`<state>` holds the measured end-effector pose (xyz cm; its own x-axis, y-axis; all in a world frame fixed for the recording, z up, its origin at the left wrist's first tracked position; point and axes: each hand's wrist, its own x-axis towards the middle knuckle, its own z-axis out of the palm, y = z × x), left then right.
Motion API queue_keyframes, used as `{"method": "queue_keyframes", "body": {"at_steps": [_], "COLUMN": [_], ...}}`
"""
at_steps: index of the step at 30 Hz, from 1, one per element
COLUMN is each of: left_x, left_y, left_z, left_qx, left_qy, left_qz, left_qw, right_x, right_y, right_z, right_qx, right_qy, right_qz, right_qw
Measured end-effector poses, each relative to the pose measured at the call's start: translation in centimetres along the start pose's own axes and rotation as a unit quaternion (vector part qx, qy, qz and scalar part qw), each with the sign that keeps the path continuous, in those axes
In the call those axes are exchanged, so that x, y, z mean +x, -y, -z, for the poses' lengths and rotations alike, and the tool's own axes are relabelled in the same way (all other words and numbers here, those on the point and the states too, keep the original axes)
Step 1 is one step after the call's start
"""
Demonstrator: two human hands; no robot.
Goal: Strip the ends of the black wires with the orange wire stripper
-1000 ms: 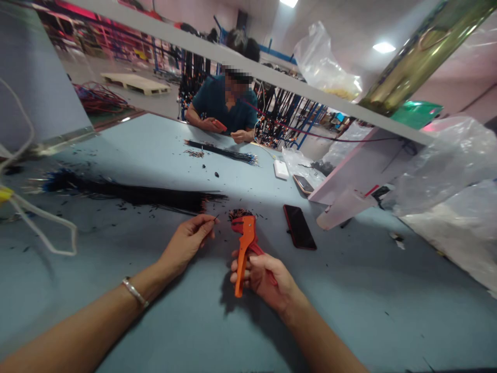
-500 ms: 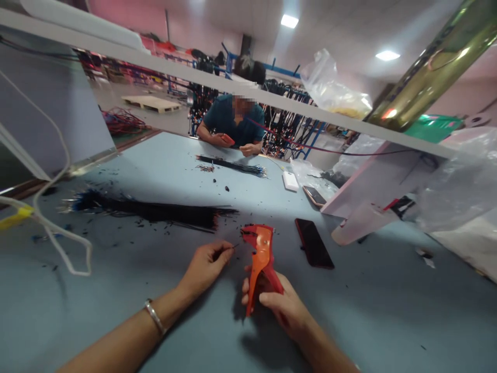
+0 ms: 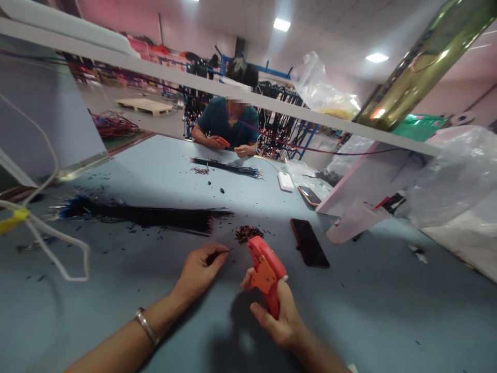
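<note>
Poking from the left hand (image 3: 201,268), a wire (image 3: 230,250) sits pinched; the right hand (image 3: 286,318) clasps the tool (image 3: 267,272), which juts out ahead!

No text, label, brand, number or sign can be read here.
</note>
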<state>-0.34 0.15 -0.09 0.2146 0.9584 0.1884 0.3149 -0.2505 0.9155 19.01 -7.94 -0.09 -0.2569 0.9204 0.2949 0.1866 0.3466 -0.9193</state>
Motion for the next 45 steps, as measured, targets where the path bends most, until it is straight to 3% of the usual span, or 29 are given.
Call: {"method": "queue_keyframes", "body": {"at_steps": [8, 32, 45], "left_x": [0.3, 0.1, 0.2], "left_y": [0.1, -0.2, -0.6], "left_z": [-0.1, -0.2, 0.1], "left_qx": [-0.009, -0.055, -0.028], "left_qy": [-0.034, 0.027, 0.036], "left_qz": [-0.048, 0.048, -0.011], "left_qw": [0.998, 0.997, 0.999], "right_x": [0.6, 0.6, 0.5], "right_y": [0.3, -0.1, -1.3], "right_z": [-0.1, -0.7, -0.7], "right_qx": [0.014, -0.064, -0.010], "right_qy": [-0.016, -0.059, -0.123], "right_qz": [-0.026, -0.031, -0.052], "right_qw": [0.999, 0.996, 0.991]}}
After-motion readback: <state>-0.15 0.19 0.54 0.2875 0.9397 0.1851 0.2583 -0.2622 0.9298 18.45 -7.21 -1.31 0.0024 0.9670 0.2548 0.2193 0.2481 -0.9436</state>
